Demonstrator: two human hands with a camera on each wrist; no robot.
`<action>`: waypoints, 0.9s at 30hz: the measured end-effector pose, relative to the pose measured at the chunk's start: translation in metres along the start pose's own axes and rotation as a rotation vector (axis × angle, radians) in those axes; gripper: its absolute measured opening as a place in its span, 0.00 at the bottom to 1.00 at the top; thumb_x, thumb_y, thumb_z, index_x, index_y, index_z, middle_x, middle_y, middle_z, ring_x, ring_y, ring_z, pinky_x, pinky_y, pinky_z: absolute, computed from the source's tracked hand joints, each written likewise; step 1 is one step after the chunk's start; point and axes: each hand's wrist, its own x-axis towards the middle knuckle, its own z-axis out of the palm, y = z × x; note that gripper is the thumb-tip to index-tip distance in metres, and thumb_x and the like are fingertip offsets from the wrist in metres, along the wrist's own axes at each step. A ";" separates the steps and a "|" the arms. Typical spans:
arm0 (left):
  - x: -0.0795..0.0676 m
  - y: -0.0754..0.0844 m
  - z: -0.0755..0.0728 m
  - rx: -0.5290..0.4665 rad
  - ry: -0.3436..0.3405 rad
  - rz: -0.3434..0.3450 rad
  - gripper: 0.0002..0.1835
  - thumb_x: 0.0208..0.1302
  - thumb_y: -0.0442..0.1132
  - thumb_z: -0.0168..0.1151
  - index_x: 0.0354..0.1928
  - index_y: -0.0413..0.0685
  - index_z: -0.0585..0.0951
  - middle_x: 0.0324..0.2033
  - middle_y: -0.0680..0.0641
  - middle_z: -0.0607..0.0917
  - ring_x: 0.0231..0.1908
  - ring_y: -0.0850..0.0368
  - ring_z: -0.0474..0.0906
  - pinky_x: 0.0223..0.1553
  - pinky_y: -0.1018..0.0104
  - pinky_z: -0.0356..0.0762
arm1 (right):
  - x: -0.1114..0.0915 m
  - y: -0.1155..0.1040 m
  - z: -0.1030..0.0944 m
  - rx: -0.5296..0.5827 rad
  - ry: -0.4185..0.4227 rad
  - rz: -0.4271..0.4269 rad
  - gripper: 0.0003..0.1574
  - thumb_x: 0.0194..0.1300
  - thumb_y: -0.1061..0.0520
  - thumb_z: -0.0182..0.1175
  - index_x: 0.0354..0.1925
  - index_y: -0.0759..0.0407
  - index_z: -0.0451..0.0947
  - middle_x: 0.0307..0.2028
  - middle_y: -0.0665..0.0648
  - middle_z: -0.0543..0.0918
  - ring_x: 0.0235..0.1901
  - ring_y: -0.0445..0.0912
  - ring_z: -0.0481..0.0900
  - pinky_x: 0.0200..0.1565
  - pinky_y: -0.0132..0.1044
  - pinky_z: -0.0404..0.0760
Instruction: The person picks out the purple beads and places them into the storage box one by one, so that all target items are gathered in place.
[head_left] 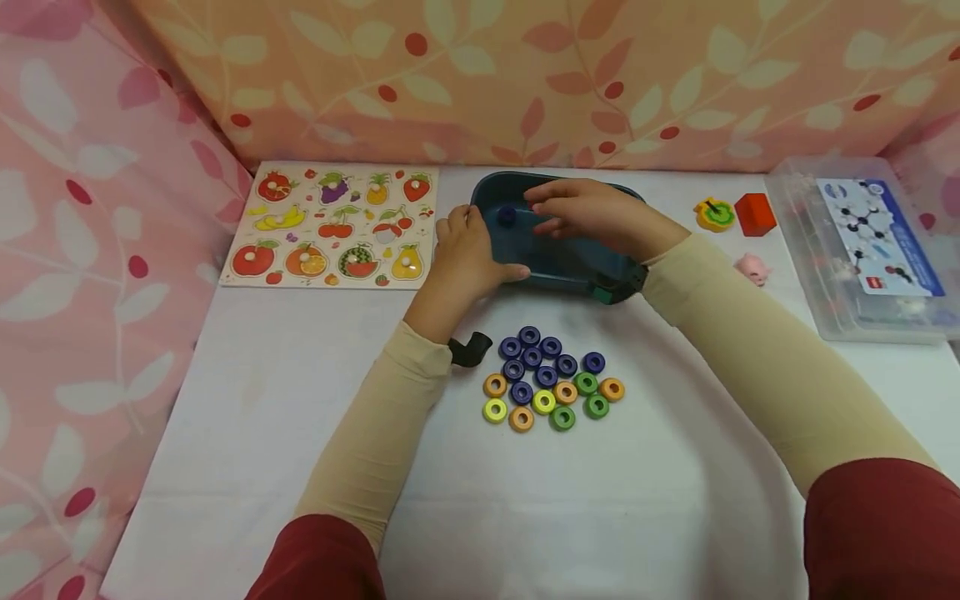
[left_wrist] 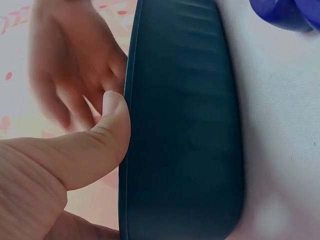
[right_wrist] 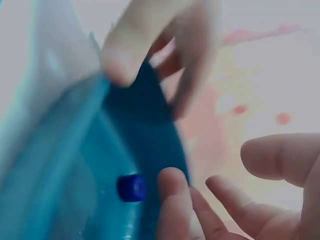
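My left hand (head_left: 467,254) grips the left end of a dark teal plastic tub (head_left: 570,260). In the left wrist view its thumb (left_wrist: 111,125) presses the near rim above the tub's outer wall (left_wrist: 185,125). Over the tub hovers my right hand (head_left: 592,215), fingers loosely extended and holding nothing. One dark blue ring (head_left: 507,217) lies inside the tub near its left end; the right wrist view shows this blue ring (right_wrist: 131,188) apart from the fingertips. Several small blue, orange, yellow and green rings (head_left: 542,381) lie clustered on the white cloth in front.
A fruit puzzle board (head_left: 330,279) lies left of the tub. To the right are a yellow-green toy piece (head_left: 715,214), a red block (head_left: 755,215), a pink pig figure (head_left: 752,269) and a clear plastic case (head_left: 810,250). A patterned curtain (head_left: 480,83) hangs behind.
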 end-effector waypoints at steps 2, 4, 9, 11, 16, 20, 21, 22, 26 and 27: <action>0.000 0.000 0.000 -0.001 0.001 -0.001 0.67 0.50 0.67 0.73 0.79 0.37 0.47 0.77 0.38 0.49 0.72 0.40 0.47 0.73 0.50 0.57 | -0.026 0.005 0.001 -0.011 0.023 -0.046 0.31 0.80 0.47 0.47 0.75 0.53 0.61 0.74 0.54 0.65 0.66 0.52 0.74 0.70 0.48 0.67; -0.001 0.000 0.000 -0.003 0.007 -0.003 0.67 0.50 0.67 0.73 0.78 0.37 0.47 0.76 0.38 0.50 0.72 0.40 0.47 0.73 0.51 0.58 | -0.051 0.013 0.004 -0.013 0.040 -0.065 0.29 0.79 0.46 0.48 0.73 0.52 0.66 0.72 0.53 0.68 0.62 0.53 0.76 0.68 0.48 0.69; -0.001 0.000 0.000 -0.015 0.022 -0.001 0.66 0.49 0.65 0.75 0.78 0.37 0.49 0.76 0.37 0.50 0.73 0.40 0.47 0.73 0.52 0.58 | -0.096 0.047 0.019 -0.010 0.035 -0.040 0.25 0.77 0.47 0.52 0.66 0.54 0.74 0.64 0.56 0.78 0.54 0.57 0.80 0.58 0.48 0.77; -0.001 0.001 0.000 -0.018 0.020 0.003 0.66 0.49 0.65 0.75 0.78 0.37 0.49 0.76 0.37 0.50 0.73 0.40 0.47 0.73 0.52 0.58 | -0.105 0.064 0.026 -0.028 0.019 -0.014 0.23 0.76 0.49 0.55 0.64 0.54 0.76 0.61 0.57 0.81 0.52 0.58 0.80 0.55 0.48 0.78; 0.001 0.000 0.000 -0.028 0.018 -0.001 0.66 0.49 0.65 0.75 0.78 0.38 0.48 0.76 0.37 0.50 0.73 0.40 0.46 0.73 0.53 0.59 | -0.104 0.102 0.041 -0.081 0.009 0.030 0.20 0.71 0.54 0.61 0.59 0.52 0.80 0.57 0.54 0.84 0.51 0.50 0.81 0.53 0.39 0.79; 0.000 0.000 0.000 -0.038 0.018 0.000 0.66 0.50 0.64 0.75 0.79 0.38 0.48 0.76 0.38 0.50 0.73 0.41 0.46 0.73 0.53 0.59 | -0.100 0.118 0.050 -0.078 0.002 0.028 0.21 0.67 0.55 0.66 0.58 0.54 0.81 0.55 0.54 0.86 0.54 0.46 0.81 0.55 0.33 0.77; 0.000 0.000 0.000 -0.039 0.018 0.000 0.66 0.50 0.64 0.75 0.79 0.38 0.48 0.76 0.38 0.50 0.73 0.41 0.46 0.73 0.53 0.59 | -0.099 0.120 0.052 -0.077 -0.002 0.030 0.22 0.66 0.55 0.67 0.58 0.55 0.82 0.55 0.55 0.86 0.54 0.46 0.82 0.56 0.33 0.76; 0.000 0.000 0.000 -0.039 0.018 0.000 0.66 0.50 0.64 0.75 0.79 0.38 0.48 0.77 0.38 0.50 0.72 0.41 0.46 0.73 0.53 0.59 | -0.098 0.122 0.054 -0.081 -0.001 0.037 0.22 0.65 0.55 0.68 0.57 0.55 0.82 0.55 0.55 0.86 0.54 0.46 0.81 0.57 0.34 0.75; 0.000 0.001 0.000 -0.036 0.014 0.002 0.65 0.50 0.64 0.75 0.79 0.38 0.48 0.77 0.38 0.50 0.72 0.41 0.46 0.73 0.53 0.59 | -0.097 0.124 0.057 -0.095 0.008 0.089 0.22 0.62 0.54 0.70 0.55 0.54 0.84 0.52 0.53 0.87 0.49 0.44 0.82 0.56 0.38 0.73; 0.000 0.001 0.000 -0.034 0.013 0.001 0.65 0.50 0.64 0.75 0.79 0.39 0.48 0.77 0.38 0.49 0.72 0.41 0.46 0.73 0.53 0.58 | -0.097 0.124 0.057 -0.096 0.009 0.104 0.21 0.62 0.54 0.70 0.55 0.54 0.84 0.49 0.53 0.88 0.47 0.43 0.82 0.55 0.38 0.73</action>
